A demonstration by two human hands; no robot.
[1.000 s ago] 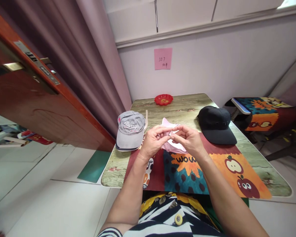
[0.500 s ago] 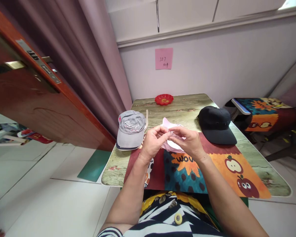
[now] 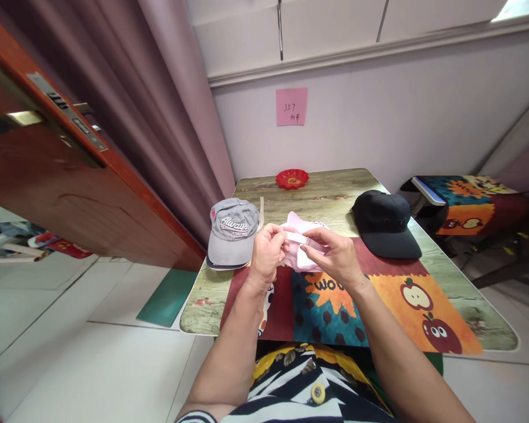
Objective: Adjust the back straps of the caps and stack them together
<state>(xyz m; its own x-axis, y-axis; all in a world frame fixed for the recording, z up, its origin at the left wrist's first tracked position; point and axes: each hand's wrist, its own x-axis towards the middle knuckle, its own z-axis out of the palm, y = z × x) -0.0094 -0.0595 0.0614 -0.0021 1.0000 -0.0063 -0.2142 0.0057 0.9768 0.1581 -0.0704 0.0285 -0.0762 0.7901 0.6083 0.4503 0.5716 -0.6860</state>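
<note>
Above the pink cap (image 3: pixel 294 220), your left hand (image 3: pixel 265 254) and right hand (image 3: pixel 340 258) pinch a pale strip (image 3: pixel 295 237), fastening unclear, with the gray cap (image 3: pixel 233 229) left, black cap (image 3: pixel 385 220) right, untouched.

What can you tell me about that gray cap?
The gray cap looks like soft, slightly worn fabric, with white "Always" lettering across the front, a small pink mark on one side and a paler brim edged dark underneath. It sits upright at the table's left side, brim toward the wearer. Neither hand touches it.
</note>
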